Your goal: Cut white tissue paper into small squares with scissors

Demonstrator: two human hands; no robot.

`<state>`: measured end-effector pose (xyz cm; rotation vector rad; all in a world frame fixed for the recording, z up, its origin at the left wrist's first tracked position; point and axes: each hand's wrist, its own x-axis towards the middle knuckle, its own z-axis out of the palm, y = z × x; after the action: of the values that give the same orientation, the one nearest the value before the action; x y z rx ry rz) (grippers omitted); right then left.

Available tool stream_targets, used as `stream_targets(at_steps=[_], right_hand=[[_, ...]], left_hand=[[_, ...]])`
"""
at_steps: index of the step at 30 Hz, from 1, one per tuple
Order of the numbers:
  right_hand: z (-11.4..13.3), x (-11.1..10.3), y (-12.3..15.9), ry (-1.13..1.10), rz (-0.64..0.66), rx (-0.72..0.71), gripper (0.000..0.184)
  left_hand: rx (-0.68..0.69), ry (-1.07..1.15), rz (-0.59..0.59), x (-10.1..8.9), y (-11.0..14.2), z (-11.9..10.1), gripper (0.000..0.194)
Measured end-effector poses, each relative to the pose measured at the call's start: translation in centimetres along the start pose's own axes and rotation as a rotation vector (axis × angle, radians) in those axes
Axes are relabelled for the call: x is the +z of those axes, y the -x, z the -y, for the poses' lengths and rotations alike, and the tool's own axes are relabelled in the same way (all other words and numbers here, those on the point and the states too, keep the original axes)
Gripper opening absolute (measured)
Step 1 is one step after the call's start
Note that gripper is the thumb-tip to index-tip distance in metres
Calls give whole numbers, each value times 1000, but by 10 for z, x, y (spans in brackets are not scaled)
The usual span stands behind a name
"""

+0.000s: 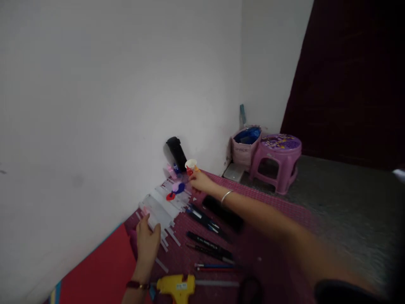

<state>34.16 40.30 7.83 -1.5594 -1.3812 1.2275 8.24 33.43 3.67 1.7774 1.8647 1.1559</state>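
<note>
While left hand [147,241] is open near blurry, uncountable strips [174,237], right hand [201,181] is beside one white cup [190,163], grip can't tell; one glue gun [177,286], handle cut off.

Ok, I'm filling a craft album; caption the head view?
Right hand by the white cup, left hand near pale strips, yellow glue gun at bottom.
</note>
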Motion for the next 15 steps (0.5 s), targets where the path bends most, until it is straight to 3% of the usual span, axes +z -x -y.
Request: stream_targets(at_steps=[2,4,7,12,15], right_hand=[[-11,-47,20,-1,-72,21,15],[-27,-91,43,-13,-163,39,25],[-58,-137,77,-39,-287,78,34],[-110,-163,119,-83,-343,105,32],[-129,-168,134,-99,-341,103,32]], left_hand=[[140,-65,85,11,5,-15,40],[287,-124,215,29,11,-35,34],[451,-215,382,63,20,-71,32],[757,-407,634,102,38,-126,60],[931,-514,754,113,51,-149,60]])
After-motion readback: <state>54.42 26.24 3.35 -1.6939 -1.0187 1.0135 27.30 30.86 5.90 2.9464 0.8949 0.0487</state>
